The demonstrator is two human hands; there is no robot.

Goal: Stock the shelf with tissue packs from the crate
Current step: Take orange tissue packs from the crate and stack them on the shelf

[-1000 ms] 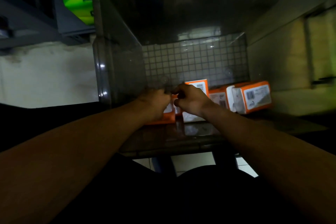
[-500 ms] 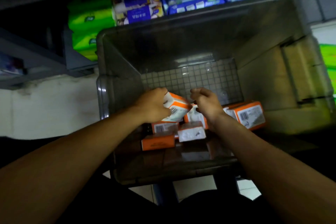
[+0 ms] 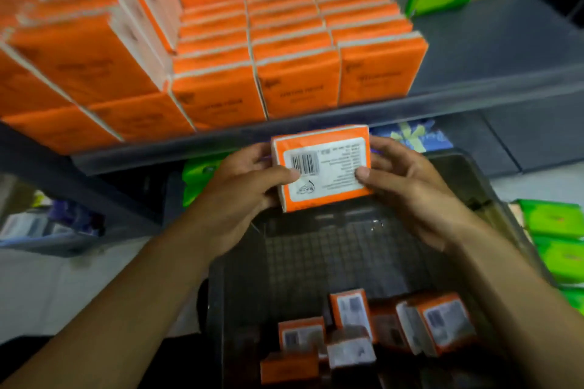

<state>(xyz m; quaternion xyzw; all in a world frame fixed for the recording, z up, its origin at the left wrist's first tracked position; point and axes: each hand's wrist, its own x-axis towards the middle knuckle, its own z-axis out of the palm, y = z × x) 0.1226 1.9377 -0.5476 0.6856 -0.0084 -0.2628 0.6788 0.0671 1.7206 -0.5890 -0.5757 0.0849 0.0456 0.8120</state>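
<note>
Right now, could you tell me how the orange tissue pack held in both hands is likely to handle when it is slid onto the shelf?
The orange film-wrapped tissue pack probably feels light and slightly soft: fingers alone carry it. Its glossy wrap may be slippery. Flat faces suggest it will stand without rolling.

Green packs [image 3: 556, 221] beside blue packs [image 3: 414, 140]

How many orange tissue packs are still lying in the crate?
5 at least, all at the near end of the crate: one near-left, one behind it, one centre, one upright, one right. More may be hidden in the blur.
</note>
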